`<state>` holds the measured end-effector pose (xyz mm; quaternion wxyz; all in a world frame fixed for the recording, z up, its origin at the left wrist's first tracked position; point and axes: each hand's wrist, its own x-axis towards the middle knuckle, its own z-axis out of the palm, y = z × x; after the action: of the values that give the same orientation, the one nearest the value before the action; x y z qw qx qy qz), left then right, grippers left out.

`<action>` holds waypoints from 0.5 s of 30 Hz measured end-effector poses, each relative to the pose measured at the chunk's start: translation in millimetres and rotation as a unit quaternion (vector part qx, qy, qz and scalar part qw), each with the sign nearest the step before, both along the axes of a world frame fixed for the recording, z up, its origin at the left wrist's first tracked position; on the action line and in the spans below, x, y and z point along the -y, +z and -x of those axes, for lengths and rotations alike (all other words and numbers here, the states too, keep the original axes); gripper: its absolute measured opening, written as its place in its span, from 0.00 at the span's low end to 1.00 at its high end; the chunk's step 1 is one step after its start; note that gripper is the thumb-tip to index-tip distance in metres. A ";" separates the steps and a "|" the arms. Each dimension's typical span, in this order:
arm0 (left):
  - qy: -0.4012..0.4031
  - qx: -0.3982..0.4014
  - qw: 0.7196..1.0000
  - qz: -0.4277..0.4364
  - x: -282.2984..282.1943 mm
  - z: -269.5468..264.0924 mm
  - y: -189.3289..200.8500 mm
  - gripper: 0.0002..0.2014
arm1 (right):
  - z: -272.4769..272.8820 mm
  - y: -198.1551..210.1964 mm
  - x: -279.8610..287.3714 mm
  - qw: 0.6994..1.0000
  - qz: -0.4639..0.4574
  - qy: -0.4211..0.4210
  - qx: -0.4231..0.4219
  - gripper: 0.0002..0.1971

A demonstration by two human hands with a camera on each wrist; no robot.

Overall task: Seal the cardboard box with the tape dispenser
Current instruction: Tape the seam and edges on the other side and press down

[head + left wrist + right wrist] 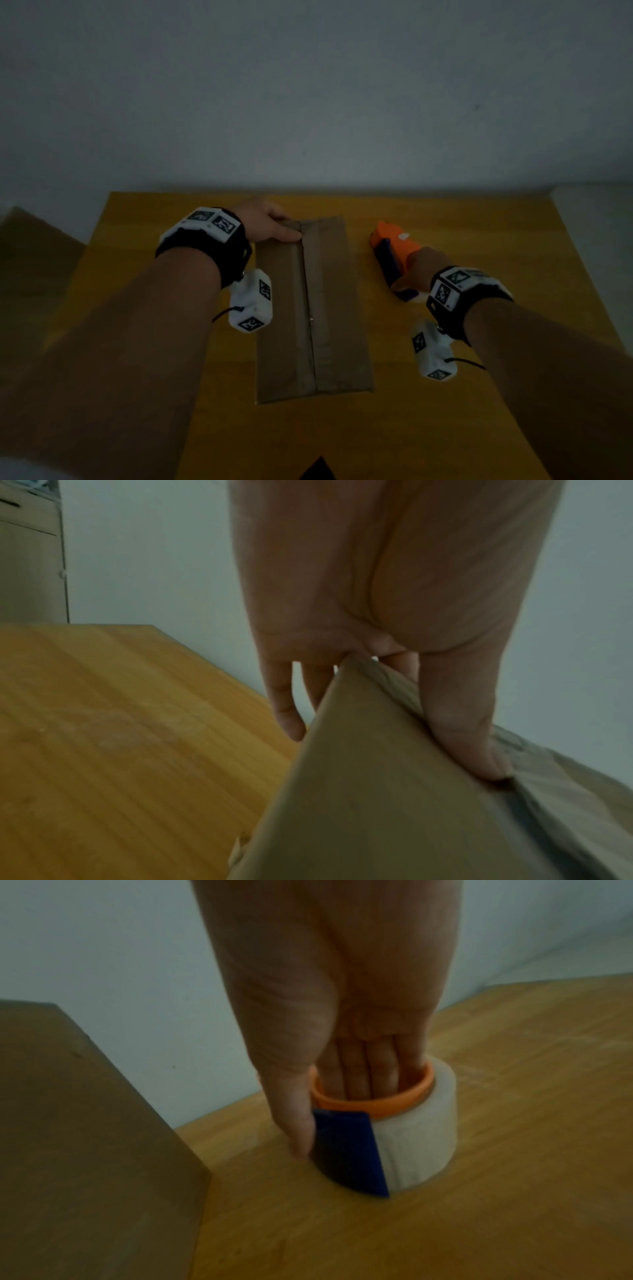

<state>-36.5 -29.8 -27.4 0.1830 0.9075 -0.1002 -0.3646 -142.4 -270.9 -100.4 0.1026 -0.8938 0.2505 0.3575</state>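
Observation:
A long, flat cardboard box (311, 308) lies in the middle of the yellow wooden table (496, 233), its flaps down and meeting in a seam along its length. My left hand (274, 222) grips its far left corner, with the thumb (462, 737) on top of the flap and the fingers down the far side; the box (377, 818) fills the lower right of the left wrist view. To the box's right stands the orange and blue tape dispenser (394, 250). My right hand (416, 270) holds it: the fingers (363, 1074) are inside the orange core and the thumb is against the blue plate (349, 1150). A clear tape roll (421, 1137) sits round the core.
A plain pale wall runs right behind the table's far edge. A wooden cabinet (31, 561) stands beyond the table's left side. The box's side (85, 1123) rises just left of the dispenser. Bare tabletop lies right of the dispenser and in front of the box.

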 end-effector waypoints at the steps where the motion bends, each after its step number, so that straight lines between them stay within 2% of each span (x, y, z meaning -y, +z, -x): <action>1: 0.007 -0.002 1.000 0.005 0.1 -0.2 -0.3 0.32 | -0.8 -1.0 -0.3 1.000 -0.004 0.013 -0.001 0.43; 2: 0.012 -0.002 1.000 0.007 0.0 0.2 -0.4 0.32 | -0.7 -0.3 -1.0 1.000 -0.017 0.013 0.007 0.51; 3: 0.013 0.000 1.000 0.006 0.3 0.7 -0.3 0.31 | -0.1 2.1 -2.4 0.999 -0.027 0.012 0.016 0.54; 5: 0.004 0.010 1.000 0.000 1.2 1.3 0.4 0.32 | 0.9 4.0 -4.0 0.999 -0.022 0.007 0.034 0.51; 7: -0.007 0.024 1.000 0.001 2.8 4.1 3.9 0.31 | 1.4 9.0 -5.8 0.998 -0.012 0.002 0.054 0.37; 9: -0.006 0.030 0.999 0.028 4.9 6.6 7.4 0.28 | 0.3 16.8 -4.4 0.998 0.006 -0.029 0.055 0.15; 10: -0.003 0.032 0.998 0.047 7.1 7.8 9.8 0.26 | 0.2 22.3 -2.5 0.997 0.013 -0.043 0.055 0.12; 11: 0.002 0.037 0.997 0.065 9.4 9.2 13.8 0.25 | 0.1 29.3 0.4 0.996 0.017 -0.058 0.058 0.12; 15: 0.026 0.101 0.988 0.114 22.4 10.3 33.9 0.21 | -1.2 62.4 9.1 0.991 -0.016 -0.072 0.110 0.22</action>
<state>-46.8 -52.2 6.5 0.2839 0.9152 -0.1354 -0.2520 -141.2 -279.9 -38.1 0.1693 -0.9054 0.2960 0.2528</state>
